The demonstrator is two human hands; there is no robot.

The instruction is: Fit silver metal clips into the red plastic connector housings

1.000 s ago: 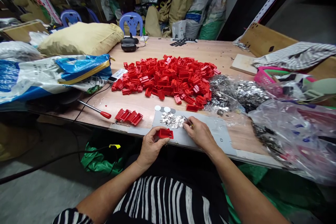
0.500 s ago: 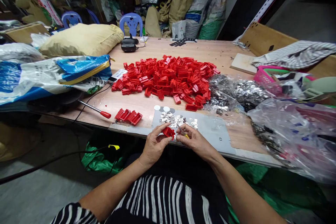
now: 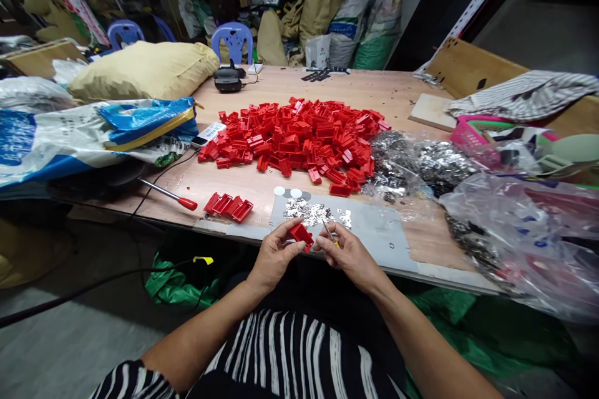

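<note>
Between thumb and fingers, my left hand [image 3: 276, 255] grips a small red plastic case [image 3: 301, 234], tilted with its hollow side up. My right hand [image 3: 345, 251] is closed on a thin metal tool with a yellow part, perhaps a screwdriver [image 3: 335, 244]; its shaft points up and away. The right fingertips are close against the case's right end, and whether they also pinch a small part is hidden. Just beyond both hands lie small silvery metal plates [image 3: 311, 212] on a grey sheet [image 3: 374, 230]. A short row of red cases [image 3: 229, 207] sits to the left.
A large heap of red cases [image 3: 299, 137] covers the table's middle. Clear bags of metal pieces [image 3: 421, 159] lie to the right, beside a pink basket [image 3: 472, 134]. At left are a red-tipped metal lever [image 3: 187, 203], a blue-white sack [image 3: 93, 131] and a dark cable.
The red case has turned slightly in my left hand, showing more of its hollow. The metal tool in my right hand now points more upright. The things on the table have not moved.
</note>
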